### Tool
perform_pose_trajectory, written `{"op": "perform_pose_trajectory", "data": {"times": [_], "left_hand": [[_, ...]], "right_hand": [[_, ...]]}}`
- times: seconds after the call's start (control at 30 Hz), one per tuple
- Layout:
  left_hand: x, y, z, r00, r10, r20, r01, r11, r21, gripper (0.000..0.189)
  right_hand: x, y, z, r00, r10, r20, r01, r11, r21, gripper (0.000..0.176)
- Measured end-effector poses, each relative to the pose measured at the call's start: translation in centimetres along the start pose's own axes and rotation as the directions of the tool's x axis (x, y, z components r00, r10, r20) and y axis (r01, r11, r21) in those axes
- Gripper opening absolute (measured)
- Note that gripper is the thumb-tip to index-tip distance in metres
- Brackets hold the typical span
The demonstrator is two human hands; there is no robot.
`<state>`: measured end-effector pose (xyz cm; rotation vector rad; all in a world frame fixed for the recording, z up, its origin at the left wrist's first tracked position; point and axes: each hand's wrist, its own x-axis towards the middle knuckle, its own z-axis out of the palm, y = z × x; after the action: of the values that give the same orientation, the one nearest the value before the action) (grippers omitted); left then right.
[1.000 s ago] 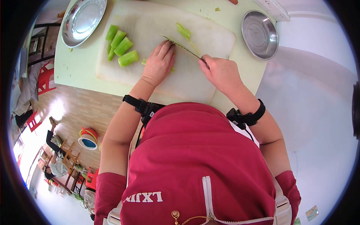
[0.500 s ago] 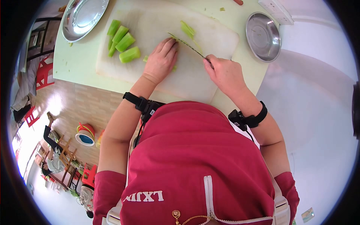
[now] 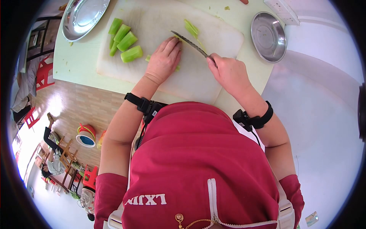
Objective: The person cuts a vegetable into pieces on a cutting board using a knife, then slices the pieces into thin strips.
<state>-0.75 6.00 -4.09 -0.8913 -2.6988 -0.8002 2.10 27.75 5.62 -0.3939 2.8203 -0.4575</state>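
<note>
My right hand (image 3: pixel 230 73) is closed on the handle of a knife (image 3: pixel 193 45), whose dark blade points up and left, its tip by the fingers of my other hand. My left hand (image 3: pixel 164 60) presses, fingers together, on a green piece mostly hidden beneath it, on the white cutting board (image 3: pixel 152 21). Thin green slices (image 3: pixel 191 28) lie beyond the blade. Several thick green chunks (image 3: pixel 131 54) rest on the board's left part.
A shiny metal plate (image 3: pixel 84 17) stands at the table's upper left. At the right edge sits a metal bowl (image 3: pixel 268 37), near a power strip (image 3: pixel 283 11). Buckets (image 3: pixel 86 136) and red stools (image 3: pixel 90 176) are on the floor at left, with people farther off.
The knife blade has tilted so that more of its flat side shows. My right hand has shifted very slightly; my left hand has stayed nearly in place.
</note>
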Motion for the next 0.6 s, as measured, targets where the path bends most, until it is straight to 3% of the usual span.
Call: {"op": "perform_pose_trajectory", "data": {"times": [0.27,0.37,0.43,0.6], "left_hand": [[0.2,0.1,-0.1,1.0,-0.009,-0.011,0.008,1.0,-0.029,0.031],[0.3,0.0,-1.1,0.999,-0.019,0.026,0.02,0.998,-0.063,0.03],[0.0,-0.1,-1.8,0.99,-0.143,0.007,0.141,0.96,-0.24,0.031],[0.3,-1.1,-3.9,0.964,-0.253,-0.083,0.219,0.931,-0.291,0.028]], "right_hand": [[2.1,-0.6,1.7,1.0,0.026,-0.009,-0.026,0.999,0.032,0.027],[2.6,-0.2,1.5,0.989,0.146,-0.022,-0.14,0.974,0.176,0.03],[2.0,0.5,1.1,0.956,0.285,0.066,-0.288,0.875,0.389,0.033],[1.0,1.0,0.4,0.959,0.274,0.067,-0.273,0.845,0.46,0.033]]}}
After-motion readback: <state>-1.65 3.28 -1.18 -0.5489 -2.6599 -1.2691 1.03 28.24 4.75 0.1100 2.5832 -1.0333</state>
